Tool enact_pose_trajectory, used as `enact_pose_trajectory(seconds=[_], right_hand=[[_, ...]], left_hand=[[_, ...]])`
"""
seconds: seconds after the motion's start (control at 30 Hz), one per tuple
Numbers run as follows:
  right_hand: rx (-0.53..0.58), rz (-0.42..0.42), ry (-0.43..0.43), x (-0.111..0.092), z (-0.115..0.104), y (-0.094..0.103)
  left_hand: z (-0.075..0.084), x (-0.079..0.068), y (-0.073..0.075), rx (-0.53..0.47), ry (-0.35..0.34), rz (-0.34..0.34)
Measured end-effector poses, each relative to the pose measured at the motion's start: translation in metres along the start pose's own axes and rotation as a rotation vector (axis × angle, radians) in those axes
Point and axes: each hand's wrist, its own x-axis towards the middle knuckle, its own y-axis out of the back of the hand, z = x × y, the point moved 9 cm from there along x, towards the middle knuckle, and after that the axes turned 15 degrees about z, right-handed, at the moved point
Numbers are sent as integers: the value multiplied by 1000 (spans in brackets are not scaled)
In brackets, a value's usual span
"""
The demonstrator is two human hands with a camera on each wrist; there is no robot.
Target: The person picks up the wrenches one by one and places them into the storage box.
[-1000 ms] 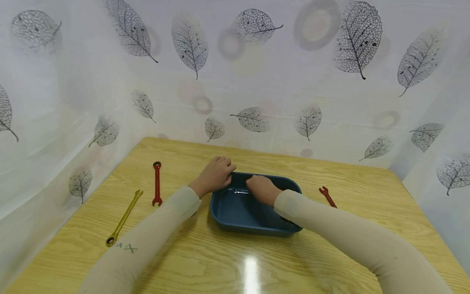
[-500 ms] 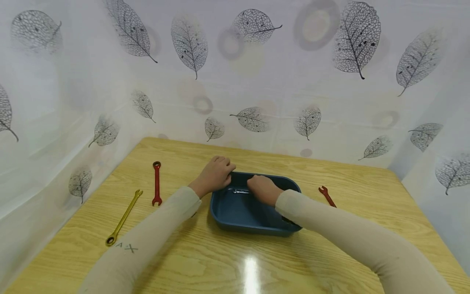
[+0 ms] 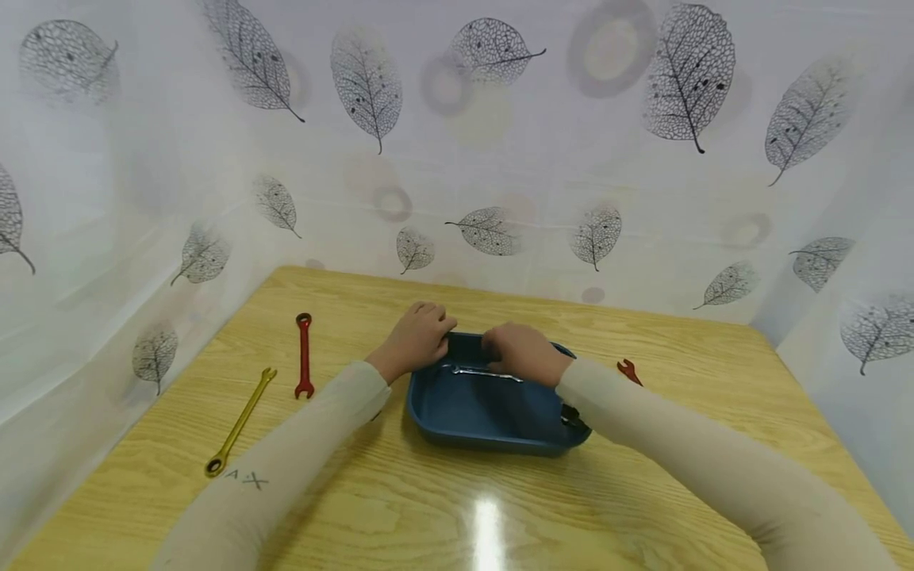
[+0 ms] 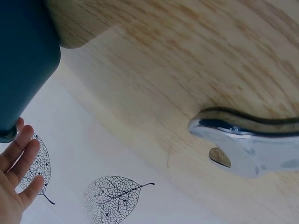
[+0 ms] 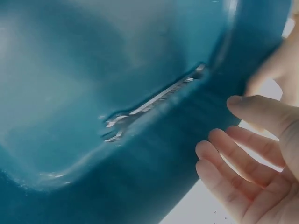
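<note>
A dark blue tray (image 3: 493,444) stands on the wooden table. At its far-left corner my left hand (image 3: 417,337) holds the rim, fingers outside the wall; the left wrist view shows some of these fingers (image 4: 21,158) by the rim. Along the inner far side of the tray lies a silver wrench (image 5: 156,100), its open end plain in the right wrist view. Above it, over the far rim, my right hand (image 3: 528,353) is apart from the wrench, with thumb and fingers spread and nothing between them.
To the left lie a red wrench (image 3: 305,357) and a yellow wrench (image 3: 241,423). Another red wrench (image 3: 629,371) shows partly beyond my right sleeve. A shiny chrome piece (image 4: 252,147) lies on the table under the left wrist. Leaf-patterned cloth (image 3: 493,159) hangs behind.
My right hand has let go of the silver wrench and moved up and right, baring more of it. The left hand keeps its place at the tray's rim.
</note>
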Motion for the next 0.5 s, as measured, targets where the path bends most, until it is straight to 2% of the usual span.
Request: enact_pose_trajectory(seconds=[0.33, 0.5], right_hand=[[85, 58, -30, 3, 4, 30], [180, 55, -96, -2, 8, 50]], left_hand=[[1, 0, 1, 10, -12, 6], [1, 0, 1, 16, -20, 26]])
